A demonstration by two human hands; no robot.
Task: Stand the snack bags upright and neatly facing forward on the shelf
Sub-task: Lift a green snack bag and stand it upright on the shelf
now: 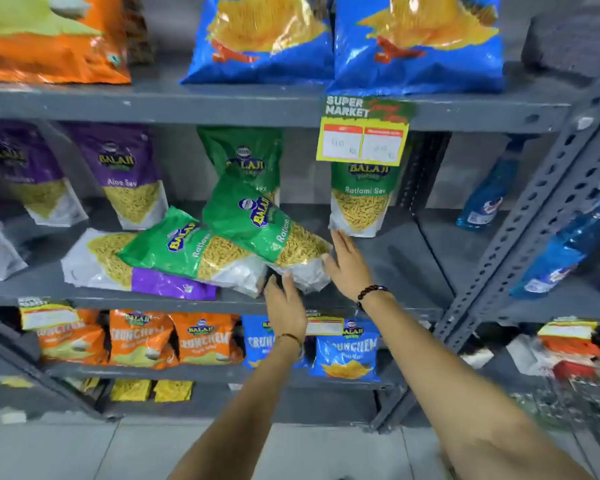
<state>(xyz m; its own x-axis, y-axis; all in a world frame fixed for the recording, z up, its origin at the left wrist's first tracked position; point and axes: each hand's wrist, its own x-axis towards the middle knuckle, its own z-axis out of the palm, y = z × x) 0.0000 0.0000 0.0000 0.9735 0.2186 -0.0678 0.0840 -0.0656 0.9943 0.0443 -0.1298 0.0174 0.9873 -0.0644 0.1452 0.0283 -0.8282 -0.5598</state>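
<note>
On the grey middle shelf (388, 261), a green Ratlami Sev bag (257, 223) leans tilted, its clear bottom end at the shelf front. My left hand (284, 303) touches that bottom end from below, fingers apart. My right hand (347, 268) presses flat against its right side. A second green bag (184, 247) lies on its side to the left, on top of a fallen purple bag (118, 268). Two green bags stand upright behind: one (246, 157) at centre, one (361, 199) at right. Purple Aloo Sev bags (125, 174) stand upright at left.
A yellow price tag (364, 133) hangs from the upper shelf edge. Blue spray bottles (489, 199) lie on the neighbouring rack at right. Orange and blue Crunchem bags (201, 337) fill the lower shelf. Large blue bags (416, 43) stand on the top shelf.
</note>
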